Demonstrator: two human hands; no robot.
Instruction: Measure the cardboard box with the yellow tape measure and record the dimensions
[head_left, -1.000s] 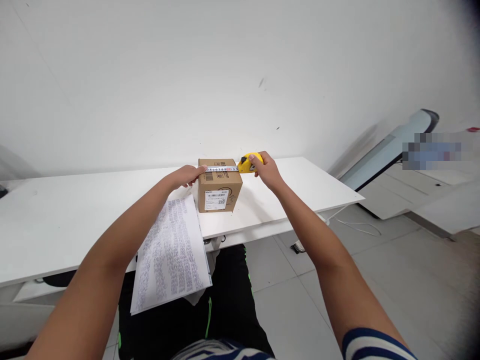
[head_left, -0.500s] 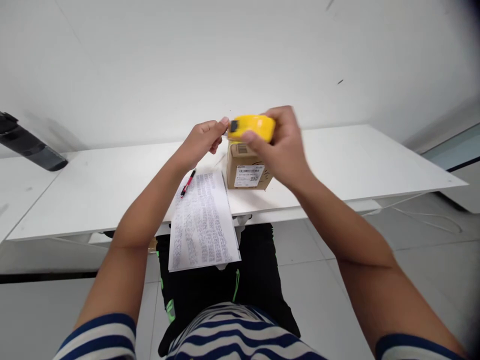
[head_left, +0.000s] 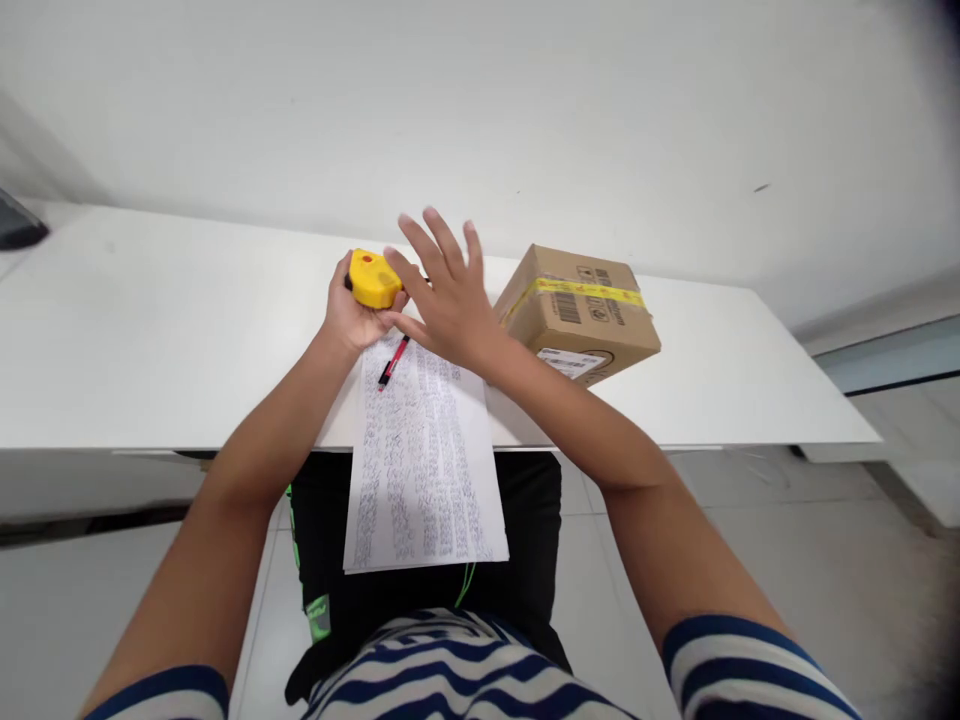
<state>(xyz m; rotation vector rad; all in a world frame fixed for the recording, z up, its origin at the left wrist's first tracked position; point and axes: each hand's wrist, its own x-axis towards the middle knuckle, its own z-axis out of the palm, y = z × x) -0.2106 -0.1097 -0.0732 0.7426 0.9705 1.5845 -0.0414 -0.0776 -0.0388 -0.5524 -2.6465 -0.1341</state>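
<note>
- Left hand [head_left: 351, 318], yours: palm turned up, fingers clamped around a yellow tape measure; forearm bare, rising from the lower left.
- Yellow tape measure [head_left: 375, 280]: one, with a small red spot on its case; located in your left hand, above the far end of the papers and left of your right hand.
- Right hand [head_left: 456, 305], yours: back towards you, fingers spread apart and nothing gripped; thumb and forefinger tips just beside the tape measure, contact impossible to tell.
- Cardboard box [head_left: 600, 325]: one, brown, standing on the tabletop to the right of your right hand; printed marks on top, its lower near corner partly behind your right forearm.
- Yellow tape [head_left: 589, 290]: one strip, running across the top of the box.
- White label [head_left: 568, 360]: on the near side of the box, partly covered by your forearm.
- Papers [head_left: 427, 460]: white, filled with columns of handwriting; the near part hangs past the tabletop edge over your lap.
- Pen [head_left: 394, 362]: red and black, lying aslant on the papers, below your hands.
- Tabletop [head_left: 202, 340]: white, set along a pale wall [head_left: 450, 120].
- Dark object [head_left: 21, 224]: cut off by the left edge of view.
</note>
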